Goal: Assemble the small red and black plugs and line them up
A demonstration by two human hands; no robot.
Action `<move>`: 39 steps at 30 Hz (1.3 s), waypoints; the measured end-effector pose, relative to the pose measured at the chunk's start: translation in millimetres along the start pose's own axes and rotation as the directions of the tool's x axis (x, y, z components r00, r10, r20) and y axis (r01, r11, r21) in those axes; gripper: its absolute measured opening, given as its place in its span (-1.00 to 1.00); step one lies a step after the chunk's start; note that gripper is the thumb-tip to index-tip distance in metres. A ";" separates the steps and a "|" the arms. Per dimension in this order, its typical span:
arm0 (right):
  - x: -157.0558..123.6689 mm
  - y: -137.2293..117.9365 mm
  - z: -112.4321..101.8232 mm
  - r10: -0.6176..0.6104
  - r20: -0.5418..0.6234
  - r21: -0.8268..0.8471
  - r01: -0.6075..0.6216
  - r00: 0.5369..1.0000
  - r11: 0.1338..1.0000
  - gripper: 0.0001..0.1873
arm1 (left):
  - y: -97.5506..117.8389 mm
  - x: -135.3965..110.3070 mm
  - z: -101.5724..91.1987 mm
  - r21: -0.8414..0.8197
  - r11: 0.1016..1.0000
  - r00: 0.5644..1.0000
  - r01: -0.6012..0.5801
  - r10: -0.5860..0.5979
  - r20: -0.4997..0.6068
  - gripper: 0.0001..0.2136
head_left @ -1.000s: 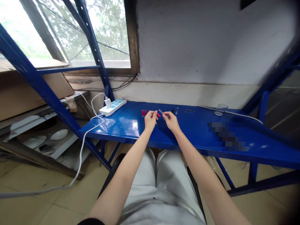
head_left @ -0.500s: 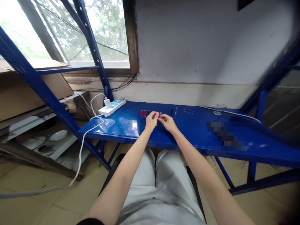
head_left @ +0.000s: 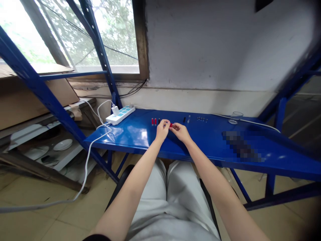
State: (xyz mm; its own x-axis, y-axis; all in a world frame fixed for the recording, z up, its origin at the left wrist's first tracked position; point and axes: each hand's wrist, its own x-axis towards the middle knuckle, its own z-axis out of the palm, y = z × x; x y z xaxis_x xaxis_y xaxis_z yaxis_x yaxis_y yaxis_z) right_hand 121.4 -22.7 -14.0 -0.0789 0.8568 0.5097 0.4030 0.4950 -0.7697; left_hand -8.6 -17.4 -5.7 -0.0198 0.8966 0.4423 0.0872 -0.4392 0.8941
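Over the blue table [head_left: 130, 132], my left hand [head_left: 162, 130] and my right hand [head_left: 181, 132] meet fingertip to fingertip. Both are closed on a small red tube [head_left: 171, 125], of which only a short piece shows between the fingers. Left of my left hand stand two similar red tubes [head_left: 153, 122] with pale ends, and a dark piece [head_left: 159, 120] beside them. Past my right hand are a small black piece [head_left: 184, 119], small clear pieces [head_left: 189, 119] and several tiny metallic bits [head_left: 202, 119] in rows.
A white power strip [head_left: 120, 114] with a plug and cable lies at the table's back left. At the back right stands a clear glass [head_left: 235, 117]. A blurred-out dark object [head_left: 242, 147] lies nearer the right front. Blue rack posts [head_left: 100, 43] frame the sides.
Both hands stay in almost the same place. A clear or pale tip that showed above the red tube between the fingers is out of sight now.
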 end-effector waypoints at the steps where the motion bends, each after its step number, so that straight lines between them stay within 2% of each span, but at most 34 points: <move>1: 0.7 0.7 -2.0 0.006 -0.035 -0.040 -0.007 0.999 0.999 -0.66 | 0.1 -0.2 -0.5 0.013 1.000 1.000 -0.018 0.018 0.001 -0.84; 3: 3.1 4.6 -8.3 0.041 -0.118 -0.114 -0.054 0.992 0.992 -0.69 | 0.0 -0.3 -1.1 0.032 0.999 0.999 -0.040 0.040 -0.007 -0.84; 5: 7.2 11.8 -18.1 0.128 -0.173 -0.153 -0.155 0.977 0.976 -0.72 | -0.6 -0.1 -1.0 0.046 0.998 0.999 -0.039 0.039 -0.011 -0.85; 8: 15.8 25.3 -38.3 0.314 -0.132 -0.189 -0.334 0.940 0.923 -0.78 | -2.9 0.1 0.1 0.072 0.996 0.999 -0.047 0.045 0.025 -0.87; 10: 21.9 32.6 -52.5 0.384 -0.115 -0.262 -0.401 0.916 0.878 -0.81 | -5.3 0.3 0.8 0.102 0.993 0.997 -0.062 0.057 0.056 -0.88; 13: 29.3 38.4 -67.7 0.455 -0.148 -0.393 -0.475 0.878 0.788 -0.84 | -8.8 0.8 1.1 0.143 0.987 0.994 -0.074 0.062 0.088 -0.89; 18: 34.2 39.1 -69.1 0.417 -0.183 -0.525 -0.447 0.890 0.724 -0.80 | -10.3 1.2 0.5 0.160 0.983 0.993 -0.087 0.072 0.097 -0.89; 23: 37.8 42.1 -64.6 0.441 -0.226 -0.557 -0.486 0.869 0.673 -0.78 | -9.5 1.0 0.6 0.166 0.983 0.993 -0.082 0.066 0.099 -0.90; 27: 41.6 46.0 -63.3 0.462 -0.228 -0.565 -0.503 0.857 0.654 -0.77 | -9.5 0.4 0.5 0.178 0.980 0.992 -0.093 0.075 0.106 -0.88; 32: 44.2 46.7 -58.9 0.441 -0.214 -0.614 -0.471 0.872 0.633 -0.77 | -9.6 -0.2 0.6 0.185 0.977 0.991 -0.101 0.083 0.103 -0.88; 39: 49.1 51.6 -55.4 0.438 -0.228 -0.634 -0.474 0.870 0.611 -0.78 | -7.3 -0.7 0.6 0.179 0.980 0.993 -0.090 0.074 0.095 -0.89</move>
State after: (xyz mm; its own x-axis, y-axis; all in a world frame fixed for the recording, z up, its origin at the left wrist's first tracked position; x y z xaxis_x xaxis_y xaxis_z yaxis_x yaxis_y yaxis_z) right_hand 188.8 36.9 -7.4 0.3161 0.9287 0.1940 0.8615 -0.1954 -0.4686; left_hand -8.6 -14.8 -12.6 0.0811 0.8628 0.4990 0.2657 -0.5013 0.8235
